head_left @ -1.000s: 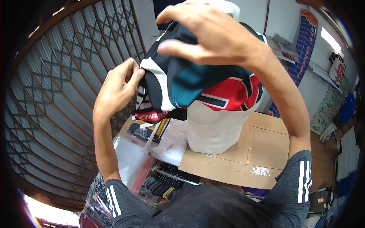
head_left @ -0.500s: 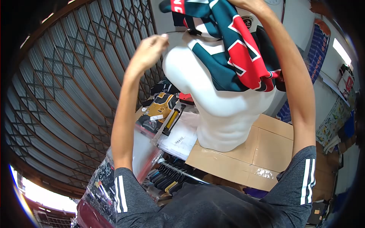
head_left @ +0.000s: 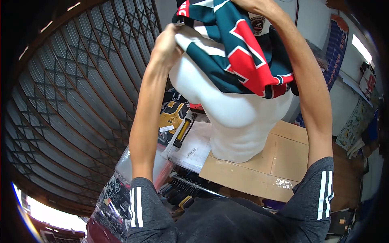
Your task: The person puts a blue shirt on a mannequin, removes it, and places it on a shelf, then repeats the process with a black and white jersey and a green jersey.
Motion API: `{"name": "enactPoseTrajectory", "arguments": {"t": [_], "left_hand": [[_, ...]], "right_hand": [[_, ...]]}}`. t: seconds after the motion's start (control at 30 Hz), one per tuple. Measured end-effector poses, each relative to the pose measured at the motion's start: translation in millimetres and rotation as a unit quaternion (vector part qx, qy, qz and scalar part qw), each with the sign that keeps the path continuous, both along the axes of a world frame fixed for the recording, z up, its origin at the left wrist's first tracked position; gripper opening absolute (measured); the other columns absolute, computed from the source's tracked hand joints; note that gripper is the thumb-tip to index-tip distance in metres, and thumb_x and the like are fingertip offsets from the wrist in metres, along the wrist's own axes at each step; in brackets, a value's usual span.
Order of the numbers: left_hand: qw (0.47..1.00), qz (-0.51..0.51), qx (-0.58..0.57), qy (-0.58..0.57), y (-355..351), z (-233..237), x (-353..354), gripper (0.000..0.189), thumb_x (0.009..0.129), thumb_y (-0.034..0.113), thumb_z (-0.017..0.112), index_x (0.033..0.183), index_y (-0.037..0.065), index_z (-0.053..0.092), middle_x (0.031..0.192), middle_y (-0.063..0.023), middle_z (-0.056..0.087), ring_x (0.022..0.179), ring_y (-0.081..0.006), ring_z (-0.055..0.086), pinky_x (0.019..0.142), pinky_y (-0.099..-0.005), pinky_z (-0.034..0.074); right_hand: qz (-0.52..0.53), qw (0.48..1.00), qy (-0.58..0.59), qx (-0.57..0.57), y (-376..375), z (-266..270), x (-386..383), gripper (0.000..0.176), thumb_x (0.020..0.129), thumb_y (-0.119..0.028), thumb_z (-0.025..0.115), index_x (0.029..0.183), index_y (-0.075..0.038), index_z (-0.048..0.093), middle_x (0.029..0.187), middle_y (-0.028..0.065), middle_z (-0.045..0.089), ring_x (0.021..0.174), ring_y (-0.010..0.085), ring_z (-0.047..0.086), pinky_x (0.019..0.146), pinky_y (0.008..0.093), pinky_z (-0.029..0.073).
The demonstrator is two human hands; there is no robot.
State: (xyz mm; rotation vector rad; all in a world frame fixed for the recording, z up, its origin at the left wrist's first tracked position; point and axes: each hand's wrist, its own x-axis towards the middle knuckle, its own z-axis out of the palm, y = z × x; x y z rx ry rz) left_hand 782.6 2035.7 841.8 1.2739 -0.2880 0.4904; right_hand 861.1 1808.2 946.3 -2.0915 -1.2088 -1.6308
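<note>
A dark green, red and white jersey (head_left: 251, 65) is bunched over the shoulders and neck area of a white mannequin torso (head_left: 235, 117). The chest and belly of the torso are bare. At the jersey's left edge, my left hand (head_left: 165, 45) is closed on the fabric, beside the mannequin's shoulder. My right hand (head_left: 253, 5) is at the top of the jersey, cut off by the upper edge of the view, so its fingers are hidden. The right forearm passes along the far side of the garment.
The torso stands on a flat cardboard sheet (head_left: 243, 176). To its left are a yellow-and-black hand pump (head_left: 183, 129), a folded yellow garment (head_left: 172, 113) and plastic-wrapped items. Hangers with clothes (head_left: 182, 193) hang below. A folding metal gate (head_left: 81, 101) lines the left side.
My left hand has moved up and right, from free air onto the jersey's left edge, and closed there. The jersey's left part is now spread farther out over the mannequin's shoulder.
</note>
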Motion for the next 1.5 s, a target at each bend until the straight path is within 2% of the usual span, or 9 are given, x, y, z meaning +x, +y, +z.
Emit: {"name": "enactPoseTrajectory", "arguments": {"t": [0.07,0.47,0.63,0.73,0.77,0.83,1.17,1.37,1.5], "left_hand": [[0.954,-0.271,-0.125,-0.028,39.3,-9.0,13.5,0.031,0.099,0.017,0.032,0.112,-0.006,0.049,0.110,-0.0209,0.063,0.103,-0.0301,0.066,0.100,-0.0451,0.053],[0.875,-0.378,-0.303,0.001,127.5,-169.0,21.7,0.031,0.102,0.013,0.037,0.117,-0.009,0.053,0.106,-0.0237,0.067,0.091,-0.0278,0.072,0.072,-0.0361,0.065],[0.933,-0.051,-0.320,0.159,14.5,-208.9,-5.8,0.025,0.099,0.011,0.042,0.110,-0.003,0.060,0.098,-0.0135,0.069,0.082,-0.0202,0.070,0.068,-0.0327,0.062],[0.968,0.043,-0.173,0.175,-11.2,-279.7,7.5,0.023,0.099,0.013,0.045,0.111,-0.001,0.059,0.092,-0.0059,0.065,0.073,-0.0140,0.063,0.060,-0.0313,0.054],[0.977,0.056,-0.122,0.166,-16.8,-281.5,3.8,0.022,0.098,0.013,0.046,0.110,0.000,0.059,0.090,-0.0041,0.063,0.071,-0.0127,0.060,0.058,-0.0307,0.052],[0.986,0.076,-0.048,0.143,-23.1,-282.9,-4.5,0.018,0.096,0.012,0.048,0.107,0.002,0.058,0.087,-0.0010,0.060,0.067,-0.0103,0.054,0.054,-0.0293,0.046],[0.948,0.301,-0.084,-0.070,59.4,-165.4,-64.3,0.027,0.102,0.028,0.051,0.115,0.005,0.057,0.103,-0.0068,0.064,0.088,-0.0130,0.061,0.076,-0.0268,0.049],[0.839,0.257,0.319,-0.358,-62.7,-16.3,-113.3,0.043,0.092,0.018,0.067,0.129,-0.001,0.055,0.113,-0.0131,0.065,0.103,-0.0193,0.063,0.091,-0.0319,0.048],[0.710,0.229,0.520,-0.416,-166.4,48.9,-85.1,0.051,0.082,0.023,0.073,0.124,-0.004,0.059,0.112,-0.0226,0.066,0.109,-0.0294,0.063,0.095,-0.0397,0.048]], "right_hand": [[-0.033,0.999,-0.014,-0.019,-3.3,2.2,-4.7,0.033,0.091,-0.037,0.054,0.079,-0.010,0.069,0.074,0.0154,0.066,0.063,0.0319,0.061,0.057,0.0446,0.047],[-0.014,0.968,-0.240,-0.069,-3.8,-2.5,4.3,0.023,0.088,-0.029,0.058,0.075,-0.012,0.063,0.065,0.0102,0.059,0.058,0.0262,0.058,0.054,0.0388,0.047],[-0.003,0.933,-0.350,-0.082,-1.9,-11.2,-5.7,0.015,0.087,-0.026,0.062,0.079,-0.014,0.063,0.070,0.0095,0.061,0.062,0.0248,0.060,0.054,0.0380,0.047],[-0.063,0.997,-0.038,0.016,12.2,-18.6,-27.7,0.012,0.086,-0.026,0.065,0.080,-0.016,0.063,0.074,0.0100,0.061,0.063,0.0238,0.060,0.054,0.0375,0.047],[-0.040,0.943,-0.314,-0.103,3.4,-23.7,-27.8,0.012,0.087,-0.026,0.066,0.083,-0.015,0.066,0.077,0.0110,0.060,0.065,0.0240,0.059,0.054,0.0379,0.047],[0.081,0.961,-0.251,-0.079,-4.4,-33.3,-28.9,0.011,0.089,-0.026,0.066,0.090,-0.016,0.070,0.082,0.0089,0.062,0.070,0.0243,0.059,0.058,0.0349,0.048],[-0.072,0.946,0.315,-0.013,-173.8,-130.4,-70.6,0.112,0.059,-0.043,0.088,0.148,0.003,0.034,0.150,0.0238,0.041,0.141,0.0381,0.037,0.117,0.0436,0.028],[0.108,0.911,0.356,0.177,-202.8,-123.1,-43.8,0.015,0.086,-0.002,0.057,0.101,-0.001,0.055,0.082,0.0048,0.062,0.064,0.0138,0.053,0.068,0.0258,0.049],[0.257,0.813,0.374,0.364,-184.5,-75.4,-37.4,0.024,0.094,-0.017,0.053,0.114,-0.006,0.061,0.092,0.0044,0.067,0.088,0.0144,0.062,0.083,0.0294,0.048]]}}
